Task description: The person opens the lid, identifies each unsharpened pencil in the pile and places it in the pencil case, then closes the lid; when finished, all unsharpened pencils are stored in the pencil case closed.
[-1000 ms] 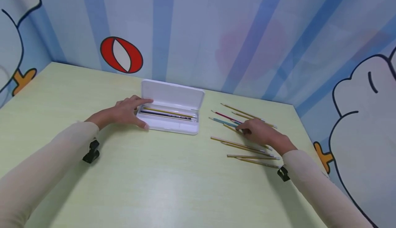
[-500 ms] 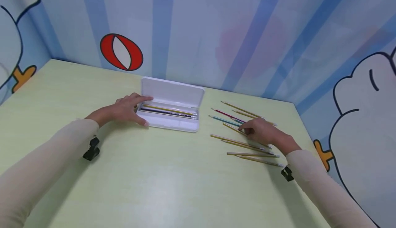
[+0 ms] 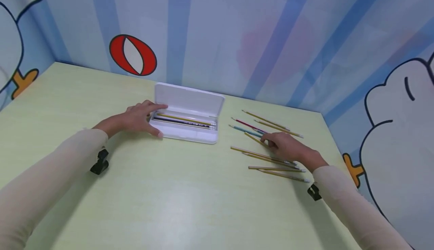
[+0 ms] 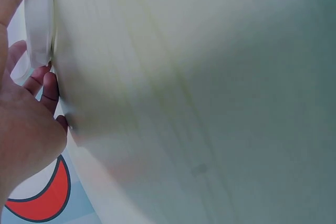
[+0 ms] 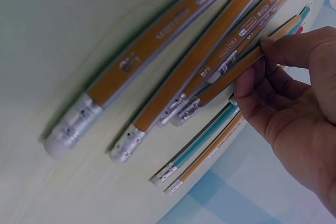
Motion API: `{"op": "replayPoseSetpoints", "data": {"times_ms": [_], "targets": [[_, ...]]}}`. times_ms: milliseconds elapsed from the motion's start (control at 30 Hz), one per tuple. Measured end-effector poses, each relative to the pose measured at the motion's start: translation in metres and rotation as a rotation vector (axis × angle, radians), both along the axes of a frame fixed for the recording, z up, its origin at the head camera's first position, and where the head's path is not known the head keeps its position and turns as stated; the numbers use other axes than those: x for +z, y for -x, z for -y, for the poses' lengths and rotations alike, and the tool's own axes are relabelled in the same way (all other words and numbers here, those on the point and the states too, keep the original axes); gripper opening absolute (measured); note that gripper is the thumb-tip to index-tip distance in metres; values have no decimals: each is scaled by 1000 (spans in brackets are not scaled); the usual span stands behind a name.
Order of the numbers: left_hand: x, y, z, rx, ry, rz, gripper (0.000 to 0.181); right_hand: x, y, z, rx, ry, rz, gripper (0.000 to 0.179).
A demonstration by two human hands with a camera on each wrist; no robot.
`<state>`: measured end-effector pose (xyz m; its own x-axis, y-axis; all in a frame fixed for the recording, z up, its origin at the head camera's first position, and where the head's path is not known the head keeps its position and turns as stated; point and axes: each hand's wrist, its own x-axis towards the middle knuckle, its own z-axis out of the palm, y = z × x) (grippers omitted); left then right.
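Golden pencil (image 3: pixel 254 139) pinched by right hand (image 3: pixel 288 147); left hand (image 3: pixel 135 119) spread, steadying white case (image 3: pixel 190 108).

Both sleeved arms are reaching forward, the left hand (image 3: pixel 135 119) lying flat with fingers extended, the right hand (image 3: pixel 288 147) curling its fingertips (image 5: pixel 252 85) in a pinch.

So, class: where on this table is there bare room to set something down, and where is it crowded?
Bare table lies near the person, between the two sleeves, and on the far left beyond the left hand. A narrow strip separates the open pencil case from the loose pencils. It is crowded around the right hand, which rests among them.
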<state>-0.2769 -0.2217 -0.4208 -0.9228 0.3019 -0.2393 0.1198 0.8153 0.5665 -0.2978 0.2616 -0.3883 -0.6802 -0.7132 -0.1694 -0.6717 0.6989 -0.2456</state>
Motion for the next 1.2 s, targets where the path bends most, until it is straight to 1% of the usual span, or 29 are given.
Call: {"op": "replayPoseSetpoints", "data": {"times_ms": [133, 333, 433, 533, 733, 967, 1067, 1200], "targets": [[-1, 0, -1, 0, -3, 5, 104, -2, -1, 0, -15, -16, 15, 29], [0, -1, -5, -3, -4, 7, 104, -1, -1, -3, 2, -14, -32, 27], [1, -2, -7, -6, -1, 4, 103, 2, -2, -5, -4, -21, -28, 27], [3, -2, -9, -5, 0, 8, 102, 5, -3, -6, -16, -32, 1, 28], [4, -2, -12, -1, -4, 19, 101, 14, -1, -9, -2, -42, 45, 34], [1, -1, -12, 0, -8, 16, 101, 25, 0, -5, -48, -81, 166, 46], [0, -1, -11, -3, -10, 16, 101, 27, 1, -2, -62, -91, 200, 50], [-2, 0, -11, -6, -14, 16, 101, 30, 3, 1, -75, -80, 243, 55]]}}
